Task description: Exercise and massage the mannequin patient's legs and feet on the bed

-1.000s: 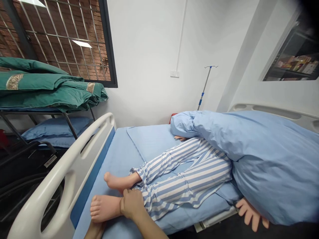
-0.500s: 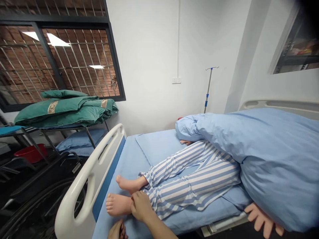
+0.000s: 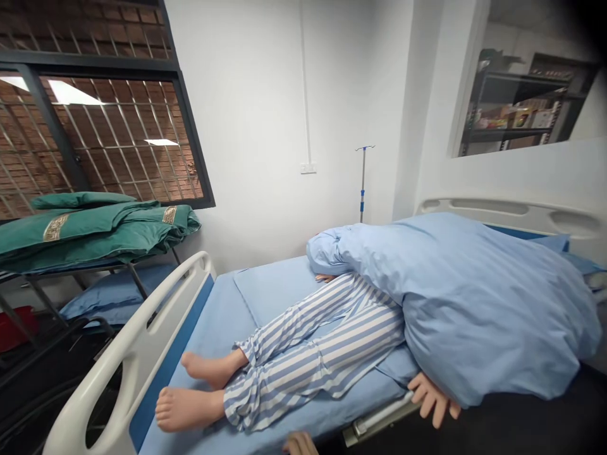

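Observation:
At the bottom edge only part of my right hand (image 3: 302, 443) shows, blurred and cut off by the frame, beside the near edge of the mattress. Its fingers are too unclear to tell what they hold. My left hand is out of view. A manikin lies on the bed, its bare feet (image 3: 190, 408) toward the footboard. It wears blue-and-white striped trousers (image 3: 327, 357), gathered at the ankles. A light blue quilt (image 3: 474, 297) covers its upper body; one manikin hand (image 3: 434, 398) sticks out over the near side.
The white footboard (image 3: 126, 344) rises at the left of the blue sheet (image 3: 279, 278). Green folded bedding (image 3: 95, 230) lies on a rack beneath the barred window. A drip stand (image 3: 363, 183) is behind the bed, and a headboard (image 3: 502, 205) at the right.
My right hand has let go of the manikin's near ankle and moved down and right. My left hand has left the view. The camera has turned right, so the scene shifts left.

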`<state>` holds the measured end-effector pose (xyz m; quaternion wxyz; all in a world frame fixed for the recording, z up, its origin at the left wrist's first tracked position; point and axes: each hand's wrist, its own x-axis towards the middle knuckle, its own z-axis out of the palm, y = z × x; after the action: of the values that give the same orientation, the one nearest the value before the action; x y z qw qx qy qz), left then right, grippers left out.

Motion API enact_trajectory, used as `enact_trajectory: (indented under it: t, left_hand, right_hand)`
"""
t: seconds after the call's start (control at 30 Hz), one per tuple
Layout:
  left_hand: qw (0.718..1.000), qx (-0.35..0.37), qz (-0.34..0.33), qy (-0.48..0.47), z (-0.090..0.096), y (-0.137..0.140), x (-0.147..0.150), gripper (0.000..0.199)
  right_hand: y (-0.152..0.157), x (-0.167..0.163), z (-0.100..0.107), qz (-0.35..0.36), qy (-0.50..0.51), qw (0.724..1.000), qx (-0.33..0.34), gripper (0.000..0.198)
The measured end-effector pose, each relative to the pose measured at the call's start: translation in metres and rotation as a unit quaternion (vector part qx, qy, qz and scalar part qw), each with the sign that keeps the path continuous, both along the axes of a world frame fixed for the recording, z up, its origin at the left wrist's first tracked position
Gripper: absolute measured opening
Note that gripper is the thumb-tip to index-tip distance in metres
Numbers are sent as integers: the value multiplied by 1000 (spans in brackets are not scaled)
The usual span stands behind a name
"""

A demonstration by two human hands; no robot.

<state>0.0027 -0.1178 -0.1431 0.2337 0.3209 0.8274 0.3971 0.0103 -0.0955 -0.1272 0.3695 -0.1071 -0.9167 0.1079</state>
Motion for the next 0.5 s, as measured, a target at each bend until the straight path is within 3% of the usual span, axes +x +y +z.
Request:
enact_trajectory:
  t: [0.03, 0.13, 0.37, 0.5]
  left_hand:
    - [1000, -1, 0, 12, 1, 2, 1, 31]
    - [999, -4, 6, 45, 9, 17, -5, 32]
    - [993, 4, 43, 109, 24, 39, -23, 29]
    - [990, 15, 50, 133, 20, 33, -21, 26]
  right_hand:
    - [8, -23, 9, 52, -33, 997, 39, 26]
    - [23, -63, 16, 77, -49, 992, 91, 29]
    - [23, -58, 0, 63, 63, 994, 66, 35]
    - [23, -59, 5, 48, 6, 998, 35, 39]
